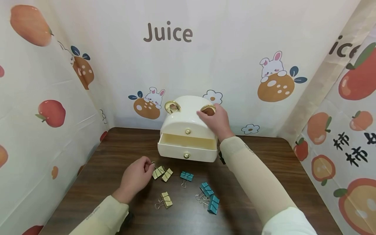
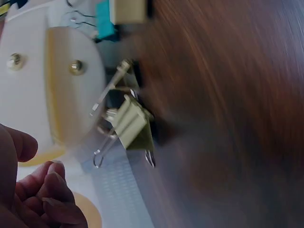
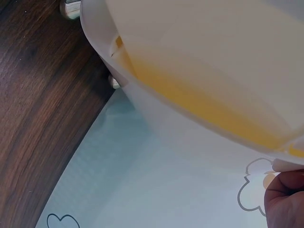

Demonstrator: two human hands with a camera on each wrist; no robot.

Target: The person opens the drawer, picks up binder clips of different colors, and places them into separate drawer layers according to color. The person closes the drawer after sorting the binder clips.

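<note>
A cream two-drawer storage box [image 1: 188,122] with gold-rimmed round ears stands against the back curtain. Its lower drawer [image 1: 186,151] is pulled out, and no contents show in the visible part. My right hand [image 1: 216,121] grips the box's right ear, thumb in front; the right wrist view catches only part of that hand [image 3: 287,199] at the box's edge. Beside two yellow binder clips [image 1: 158,172] is my left hand [image 1: 137,176]. In the left wrist view its fingers [image 2: 61,202] are loosely bent, apart from the nearest yellow clip [image 2: 133,123], with nothing between thumb and fingers.
Another yellow binder clip [image 1: 166,199] lies nearer the front of the brown wooden table [image 1: 141,218]. To its right are teal binder clips, one [image 1: 186,176] by itself and two [image 1: 213,204] close together. Fruit-printed curtains [image 1: 117,49] enclose the table's back and sides.
</note>
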